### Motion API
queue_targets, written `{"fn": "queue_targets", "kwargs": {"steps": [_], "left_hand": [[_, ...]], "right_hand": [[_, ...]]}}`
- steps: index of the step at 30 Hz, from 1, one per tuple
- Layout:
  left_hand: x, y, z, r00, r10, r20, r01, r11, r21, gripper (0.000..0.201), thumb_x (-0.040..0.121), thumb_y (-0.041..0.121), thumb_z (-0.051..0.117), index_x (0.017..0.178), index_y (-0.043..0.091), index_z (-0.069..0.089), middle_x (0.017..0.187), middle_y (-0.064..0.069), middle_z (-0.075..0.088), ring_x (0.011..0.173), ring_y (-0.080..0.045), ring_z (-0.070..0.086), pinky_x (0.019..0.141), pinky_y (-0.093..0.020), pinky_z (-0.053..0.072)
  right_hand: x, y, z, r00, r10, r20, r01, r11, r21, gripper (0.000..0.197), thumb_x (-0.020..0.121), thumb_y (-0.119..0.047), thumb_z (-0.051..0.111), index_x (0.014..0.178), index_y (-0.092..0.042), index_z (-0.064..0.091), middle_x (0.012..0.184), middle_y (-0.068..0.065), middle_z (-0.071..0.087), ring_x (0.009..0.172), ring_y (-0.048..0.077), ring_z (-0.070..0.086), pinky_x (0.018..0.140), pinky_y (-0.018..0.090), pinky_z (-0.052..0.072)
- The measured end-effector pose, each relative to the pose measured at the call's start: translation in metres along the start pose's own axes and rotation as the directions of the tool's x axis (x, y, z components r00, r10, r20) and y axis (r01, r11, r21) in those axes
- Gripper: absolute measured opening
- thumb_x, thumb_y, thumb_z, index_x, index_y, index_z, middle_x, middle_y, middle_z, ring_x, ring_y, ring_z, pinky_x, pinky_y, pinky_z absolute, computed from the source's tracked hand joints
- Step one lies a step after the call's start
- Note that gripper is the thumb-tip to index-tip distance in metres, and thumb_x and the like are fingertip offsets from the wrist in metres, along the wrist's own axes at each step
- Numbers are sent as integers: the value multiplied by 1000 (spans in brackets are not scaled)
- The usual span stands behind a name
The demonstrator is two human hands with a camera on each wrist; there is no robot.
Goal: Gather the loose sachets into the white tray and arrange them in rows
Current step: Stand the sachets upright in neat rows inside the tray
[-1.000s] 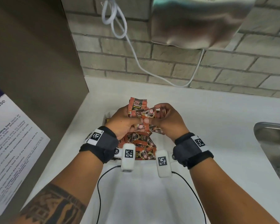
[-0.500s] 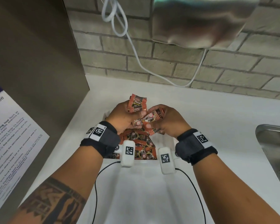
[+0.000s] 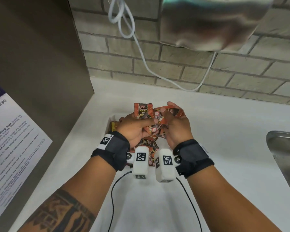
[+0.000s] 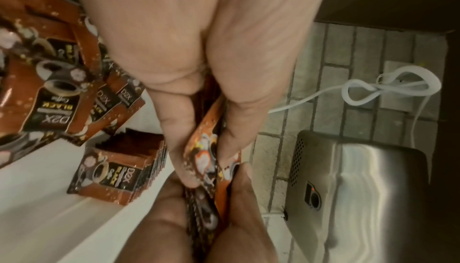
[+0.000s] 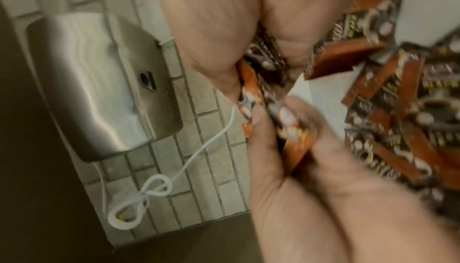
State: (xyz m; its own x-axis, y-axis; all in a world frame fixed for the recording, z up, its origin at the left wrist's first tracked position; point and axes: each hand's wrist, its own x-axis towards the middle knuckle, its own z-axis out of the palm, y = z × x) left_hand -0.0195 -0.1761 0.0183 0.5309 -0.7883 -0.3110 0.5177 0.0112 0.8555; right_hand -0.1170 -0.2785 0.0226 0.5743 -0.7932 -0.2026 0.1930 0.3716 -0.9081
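Nearest to me, two bare forearms reach forward over a white countertop (image 3: 224, 131), each wrist wrapped in a black strap carrying a white camera block. Just past the wrists sits the white tray (image 3: 112, 118), mostly hidden by my hands; only its far left corner shows in the head view. Inside it lies a loose heap of orange and black coffee sachets (image 3: 147, 142), overlapping at many angles, too jumbled for me to count. From the left wrist view, one tidy stack of sachets (image 4: 117, 171) stands on edge against the tray's inner wall; the number in it cannot be made out.

Above the tray, my left hand (image 3: 136, 128) grips a small upright bundle of sachets (image 3: 143, 111), fingers and thumb curled around it, the front one printed "D2X Black Coffee". My right hand (image 3: 177, 126) meets it, touching, with fingers and thumb pinching another sachet (image 3: 172, 111) tilted toward the left hand's bundle. How many sachets each hand holds is not clear, since they fan and overlap.

To the right, the rim of one steel sink (image 3: 285, 158) enters the view. On the left, one printed notice (image 3: 10, 148) is stuck to a brown panel. Farthest away, on the brick wall (image 3: 174, 67), hangs one steel hand dryer (image 3: 211, 22) with one white cable (image 3: 141, 52) looped and knotted beside it.
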Motion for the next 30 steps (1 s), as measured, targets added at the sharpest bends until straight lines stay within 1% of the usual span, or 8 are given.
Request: {"fn": "queue_targets", "kwargs": {"steps": [4,8,13,17,21,25,27,30], "left_hand": [[0,-3,3,1000,-4,24,3,1000,28,39,88,-1,72,126,1,66,121,-18,71,115,-38,66,98,-57,53],[-1,2,-1,1000,27,-8,-26,997,77,38,87,0,73,125,-1,65,121,-18,71,113,-39,67,94,-56,55],[-2,9,-14,998,37,-48,-30,988,150,35,84,3,78,117,5,69,119,-14,73,106,-35,71,85,-48,60],[-5,10,-16,997,79,25,-83,942,326,32,84,5,78,115,14,72,107,-7,77,99,-25,74,77,-43,60],[-9,9,-14,987,104,127,-149,887,438,40,81,6,81,117,20,70,111,-5,76,105,-25,72,89,-57,57],[-13,11,-11,985,10,175,-56,964,258,37,95,-6,55,129,9,61,127,-13,69,111,-32,69,95,-56,54],[-14,14,-10,989,-18,148,1,993,116,28,99,-2,49,123,6,62,122,-18,70,101,-31,70,87,-52,59],[-13,12,-7,994,53,99,-74,972,223,27,102,1,50,127,7,60,113,-11,73,88,-17,73,64,-29,61]], "right_hand": [[0,-4,6,1000,6,-14,-3,983,184,33,96,-2,61,127,-12,60,112,17,73,102,31,71,89,47,58],[5,-18,3,1000,-23,-3,23,972,234,39,97,6,52,132,-12,55,112,17,73,103,26,72,97,47,54],[3,-29,-6,994,-57,89,69,986,-149,26,102,-15,54,126,-20,58,93,10,73,65,17,62,67,32,49],[-1,-25,-8,931,84,355,130,833,-538,31,81,-28,82,109,-19,69,101,8,74,88,23,72,80,36,58],[1,-24,-11,894,280,349,-53,841,-539,29,79,-23,83,101,-20,64,94,0,74,83,19,69,72,32,53],[6,-25,-15,908,277,314,-89,861,-500,18,85,-13,77,95,-21,65,93,6,69,84,25,63,71,35,51],[5,-25,-15,921,247,302,-81,878,-471,15,88,-10,73,96,-21,66,94,5,71,87,24,66,69,35,53],[1,-24,-12,911,247,331,-78,890,-449,26,86,-13,76,108,-18,64,100,6,71,95,23,67,76,37,53]]}}
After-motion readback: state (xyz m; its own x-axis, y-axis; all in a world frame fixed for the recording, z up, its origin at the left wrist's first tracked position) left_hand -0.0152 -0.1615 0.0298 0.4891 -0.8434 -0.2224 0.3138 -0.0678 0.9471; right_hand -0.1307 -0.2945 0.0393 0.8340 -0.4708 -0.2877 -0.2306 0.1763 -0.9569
